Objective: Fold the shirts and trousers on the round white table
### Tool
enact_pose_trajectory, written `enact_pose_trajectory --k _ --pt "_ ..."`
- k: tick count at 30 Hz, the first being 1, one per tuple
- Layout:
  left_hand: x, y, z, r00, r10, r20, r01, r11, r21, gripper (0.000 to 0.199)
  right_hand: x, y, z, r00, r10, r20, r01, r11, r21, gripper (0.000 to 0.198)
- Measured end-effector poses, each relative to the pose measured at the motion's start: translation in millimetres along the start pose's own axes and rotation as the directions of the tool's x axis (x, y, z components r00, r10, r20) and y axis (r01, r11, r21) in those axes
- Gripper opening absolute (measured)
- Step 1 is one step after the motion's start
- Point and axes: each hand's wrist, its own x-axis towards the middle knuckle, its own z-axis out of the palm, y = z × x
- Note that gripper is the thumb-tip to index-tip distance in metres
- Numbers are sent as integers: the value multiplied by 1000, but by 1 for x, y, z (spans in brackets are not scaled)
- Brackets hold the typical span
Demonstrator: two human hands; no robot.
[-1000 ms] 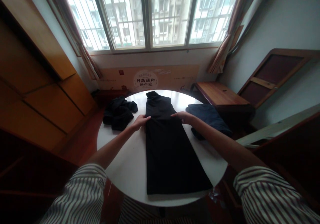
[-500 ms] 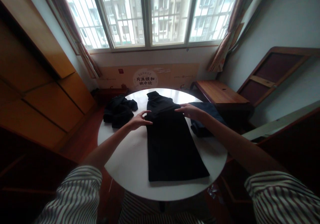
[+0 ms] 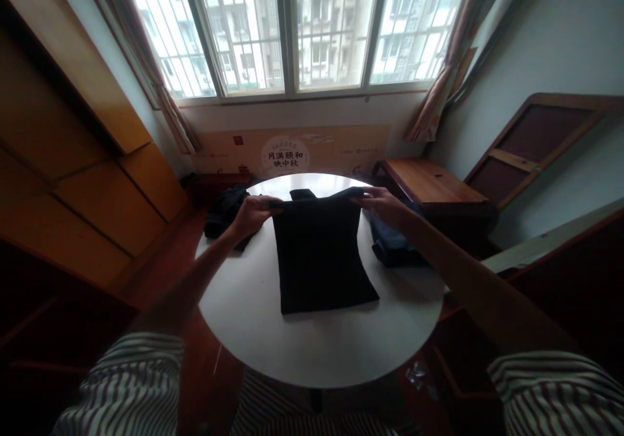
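Observation:
A black garment spans the middle of the round white table. Its near part hangs down toward the tabletop, while its upper edge is raised between my two hands. My left hand is closed on the left end of that edge. On the right end, my right hand grips the same cloth. Whether the garment is a shirt or trousers I cannot tell. A small dark piece of it shows behind the raised edge.
Crumpled black clothing lies at the table's left edge. A folded dark blue garment lies at the right, below my right forearm. Beyond the table stand a wooden bench and a printed panel under the window.
Both hands have closed on the garment's sides and lifted that edge upward, away from me. Its lower hem has drawn back from the table's near edge.

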Motion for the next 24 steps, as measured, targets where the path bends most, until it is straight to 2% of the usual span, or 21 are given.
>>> enact_pose_trajectory --k 2,5,9,12,14,16,18,20,22,24 --pt "-5 35 -13 991 130 -44 -121 979 163 34 -4 -20 2 983 -178 -33 176 982 -63 28" --pt "-20 91 -27 938 321 -134 -257 898 357 28 -13 -51 7 938 -346 -35 343 937 -68 23" --pt "-30 150 -36 838 479 -262 -380 856 350 29 -25 -93 22 891 -449 -73 450 893 2 22" --pt "-21 165 -42 805 483 -344 -403 872 279 32 -29 -113 35 864 -494 -93 501 861 81 25" --pt "-8 157 -44 831 409 -377 -364 912 188 35 -27 -111 41 873 -477 -98 486 868 101 25" --pt "6 132 -44 874 297 -385 -295 953 67 38 -19 -94 46 909 -407 -89 415 904 105 27" --pt "20 94 -40 915 163 -370 -193 980 -45 41 -7 -66 49 954 -289 -75 296 949 108 31" --pt "27 51 -31 941 -9 -338 -33 992 -118 43 6 -30 53 992 -93 -86 96 995 28 31" --pt "21 10 -18 925 -197 -325 174 980 -100 42 12 4 58 976 145 -161 -172 971 -168 30" --pt "-1 -21 -4 907 -278 -317 300 954 22 36 9 32 62 924 278 -263 -357 874 -331 29"
